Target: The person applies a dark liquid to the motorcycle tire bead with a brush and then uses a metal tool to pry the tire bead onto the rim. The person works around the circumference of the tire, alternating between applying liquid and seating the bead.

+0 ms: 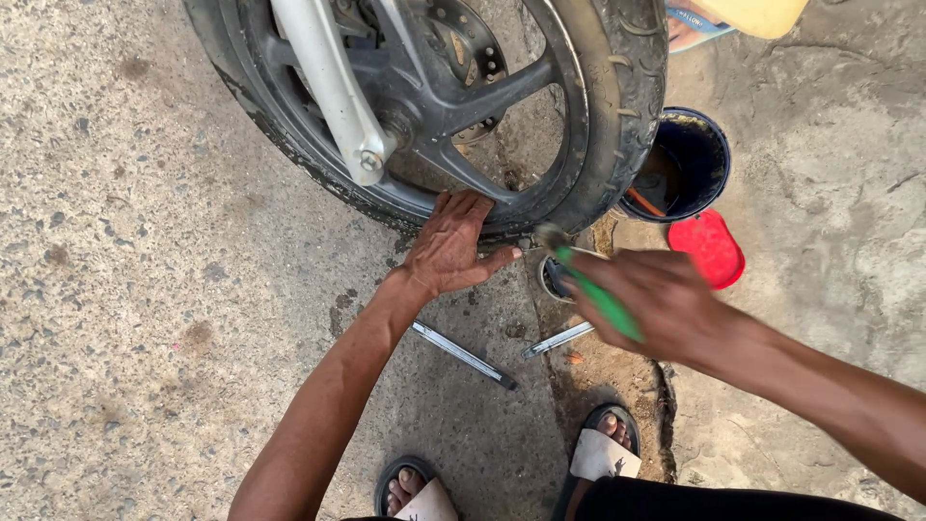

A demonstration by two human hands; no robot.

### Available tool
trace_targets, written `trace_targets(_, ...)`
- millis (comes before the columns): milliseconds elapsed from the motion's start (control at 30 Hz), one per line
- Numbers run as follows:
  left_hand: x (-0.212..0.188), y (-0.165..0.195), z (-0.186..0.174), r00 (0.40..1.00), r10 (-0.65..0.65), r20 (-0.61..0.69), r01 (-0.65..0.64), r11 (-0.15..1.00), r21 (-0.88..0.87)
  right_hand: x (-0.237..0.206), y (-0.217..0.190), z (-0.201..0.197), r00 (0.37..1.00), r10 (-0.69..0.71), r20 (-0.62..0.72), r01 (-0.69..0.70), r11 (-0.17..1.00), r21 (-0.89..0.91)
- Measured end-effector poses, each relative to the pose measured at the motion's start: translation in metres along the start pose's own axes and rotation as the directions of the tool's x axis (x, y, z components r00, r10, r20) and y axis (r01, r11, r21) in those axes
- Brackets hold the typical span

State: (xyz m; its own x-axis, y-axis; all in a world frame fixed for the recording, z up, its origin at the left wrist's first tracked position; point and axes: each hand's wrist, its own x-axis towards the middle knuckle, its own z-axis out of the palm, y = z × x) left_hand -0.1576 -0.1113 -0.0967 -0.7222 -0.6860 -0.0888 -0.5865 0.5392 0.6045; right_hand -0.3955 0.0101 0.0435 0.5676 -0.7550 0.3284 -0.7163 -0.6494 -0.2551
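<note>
A motorcycle wheel [588, 125] with a black tyre and dark spoked rim stands on the concrete at the top. My left hand [451, 246] rests flat against the bottom of the tyre, fingers spread. My right hand [666, 299], blurred, is closed around a green-handled brush [598, 294] whose bristle end points at the tyre's lower edge. A small round tin [552, 280] sits on the ground just under the brush, partly hidden by my hand.
Two metal tyre levers [463, 354] [558, 340] lie on the ground between my arms. A dark blue bucket [709, 159] and a red lid [709, 246] stand right of the wheel. My sandalled feet [603, 449] are at the bottom. Another person's foot [690, 24] shows at the top.
</note>
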Motion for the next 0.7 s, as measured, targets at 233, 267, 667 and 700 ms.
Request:
trace_targets(233,-0.006,0.006,0.000,0.996,-0.093,-0.011,0.091,0.992,-0.083,0.060,-0.001,-0.029,0.998,0.043,0.056,-0.037,0.994,-0.102)
trace_targets(267,-0.007,0.006,0.000,0.996,-0.080,-0.029,0.077,0.993,-0.088,0.063,0.003,-0.044,0.999,0.035,-0.003,-0.035,0.990,-0.138)
trace_targets(667,-0.019,-0.013,0.011,0.993,-0.115,-0.036,0.117,0.991,0.061,0.088,-0.013,-0.056,0.999,0.045,0.006,-0.043,0.981,-0.187)
trace_targets(700,-0.020,-0.017,0.012,0.992,-0.112,-0.050,0.115,0.990,0.079,0.088,-0.012,-0.059,0.997,0.082,-0.010,-0.082,0.975,-0.207)
